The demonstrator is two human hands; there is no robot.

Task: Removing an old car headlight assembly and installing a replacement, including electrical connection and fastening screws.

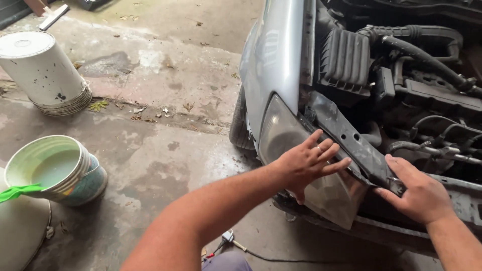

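Concrete floor [165,150] carries an open bucket [57,170] of pale green liquid and a lidded white bucket [42,70]. Our left hand [306,163], grip open, lies flat on the car's headlight [301,160]; our right hand [422,193] presses the black bracket [351,140], fingers loose.

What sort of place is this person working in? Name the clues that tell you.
Probably a home garage or small car workshop. A car stands with its engine bay open, both hands rest at its headlight, and paint buckets sit on the stained concrete floor.
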